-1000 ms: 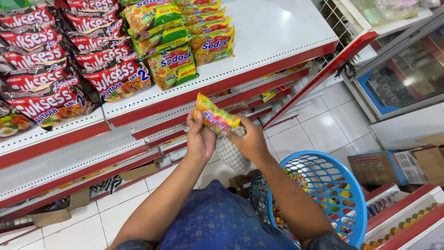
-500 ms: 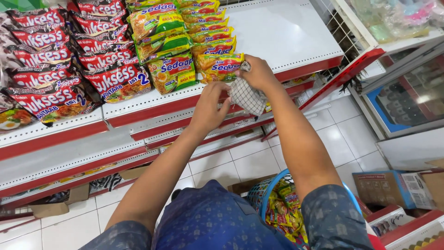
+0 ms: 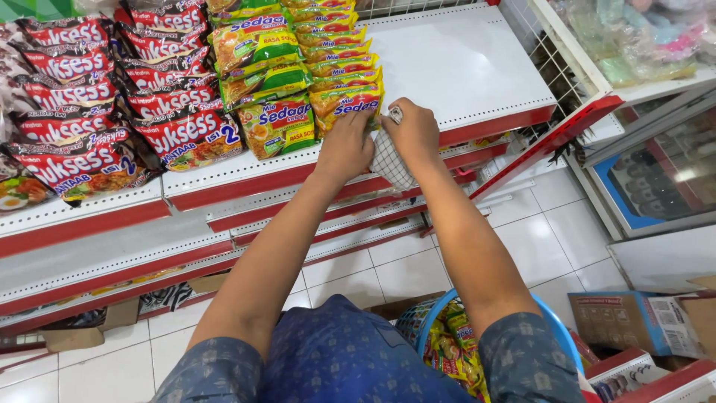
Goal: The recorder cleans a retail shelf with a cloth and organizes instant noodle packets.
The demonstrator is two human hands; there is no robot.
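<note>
We looked down on a white tiled floor [image 3: 559, 239] filling the lower middle and right of the frame, bright under even indoor light. White shelves [image 3: 462, 67] with red front edges stepped down from the upper left to the centre. A white wire mesh panel [image 3: 548, 63] closed the shelf's end at upper right. Beyond it stood a glass-fronted cabinet [image 3: 656, 179] on the right edge. Cardboard boxes [image 3: 634, 321] sat in the lower right corner.

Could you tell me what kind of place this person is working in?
Most likely a small grocery shop. White retail shelves with red edges carry rows of instant noodle packets, both hands, left hand and right hand, rest at the front yellow packet, and a blue basket of packets sits below.
</note>
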